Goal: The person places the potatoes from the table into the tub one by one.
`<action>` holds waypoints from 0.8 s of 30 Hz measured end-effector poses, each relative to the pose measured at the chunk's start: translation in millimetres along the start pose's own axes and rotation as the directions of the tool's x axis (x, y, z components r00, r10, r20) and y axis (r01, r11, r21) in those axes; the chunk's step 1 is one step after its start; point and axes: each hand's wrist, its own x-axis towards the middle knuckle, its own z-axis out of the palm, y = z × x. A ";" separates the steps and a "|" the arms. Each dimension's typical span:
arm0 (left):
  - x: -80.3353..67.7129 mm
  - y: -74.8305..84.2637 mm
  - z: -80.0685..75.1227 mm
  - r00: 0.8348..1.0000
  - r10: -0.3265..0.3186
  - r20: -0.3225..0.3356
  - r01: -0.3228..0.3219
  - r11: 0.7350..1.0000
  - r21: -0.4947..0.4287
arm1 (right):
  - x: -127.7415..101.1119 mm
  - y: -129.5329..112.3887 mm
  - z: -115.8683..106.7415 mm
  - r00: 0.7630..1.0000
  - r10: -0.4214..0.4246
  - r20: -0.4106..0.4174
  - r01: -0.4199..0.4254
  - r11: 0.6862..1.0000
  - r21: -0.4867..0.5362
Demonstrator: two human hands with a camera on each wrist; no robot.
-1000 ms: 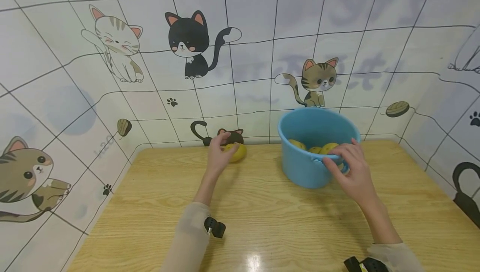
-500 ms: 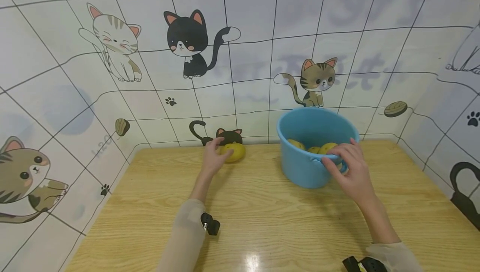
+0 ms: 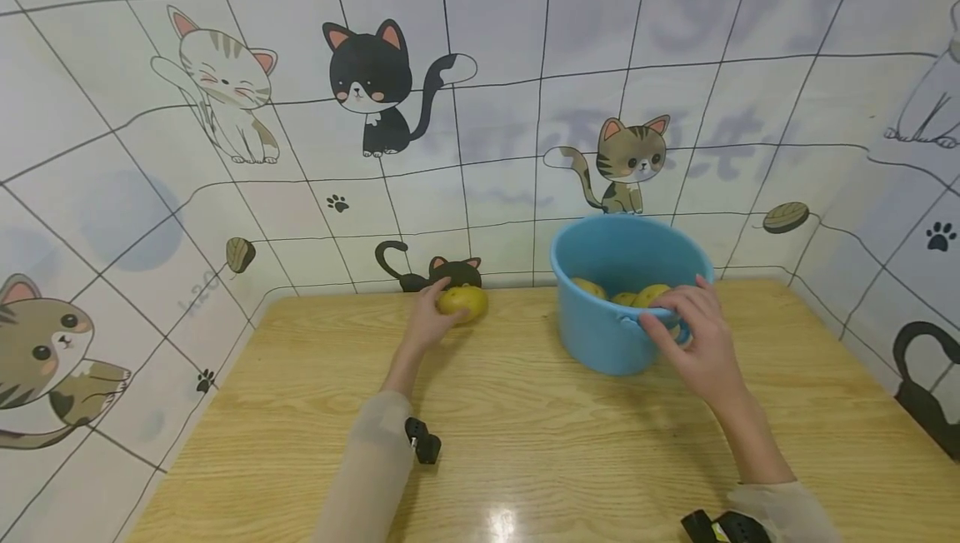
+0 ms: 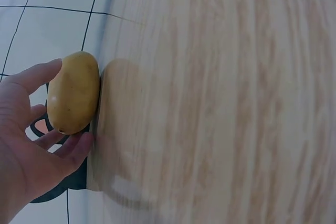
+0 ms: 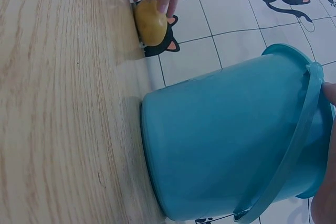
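A yellow oval fruit (image 3: 467, 301) sits on the wooden table at its back edge, against the wall. My left hand (image 3: 431, 320) is around its left side. The left wrist view shows the thumb against the fruit (image 4: 74, 94) and the fingers curved at its lower end. To the right stands a light blue bucket (image 3: 603, 339) with several yellow fruits (image 3: 651, 295) inside. My right hand (image 3: 697, 335) grips the bucket's near right rim, fingers over the edge and thumb outside. In the right wrist view the bucket's handle (image 5: 294, 153) hangs down its side.
The wooden table (image 3: 480, 426) runs up to a wall (image 3: 510, 127) printed with cartoon cats, and side walls rise at left and right. Both wrists carry small black cameras.
My left hand draws back slightly left from over the fruit, then closes around its side. The right hand stays on the bucket's rim. The head view shifts slightly.
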 end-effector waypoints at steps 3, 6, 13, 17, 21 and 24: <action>0.5 -2.2 1.8 1.000 0.006 0.009 -0.006 1.000 0.004 | -0.3 0.4 0.2 1.000 0.001 0.002 -0.001 1.000 -0.008; 1.0 -3.8 4.3 1.000 0.006 0.004 -0.006 1.000 0.011 | -0.8 1.1 0.7 1.000 0.000 -0.002 0.000 1.000 -0.008; 1.5 -5.9 9.6 0.999 -0.021 -0.029 0.020 1.000 -0.008 | -0.6 1.3 1.9 1.000 -0.003 -0.028 0.002 1.000 -0.013; -1.6 -4.6 10.5 0.999 -0.027 -0.048 0.025 0.999 -0.045 | 0.1 -0.5 2.6 0.999 -0.005 -0.039 0.005 1.000 -0.012; -5.3 -3.7 10.5 0.998 -0.022 -0.066 0.018 0.998 -0.062 | 0.1 -0.8 2.6 0.999 -0.008 -0.039 0.008 1.000 -0.011; -8.2 -4.1 10.4 0.997 -0.014 -0.078 0.010 0.998 -0.056 | -0.1 0.2 2.4 0.999 -0.011 -0.036 0.011 1.000 -0.010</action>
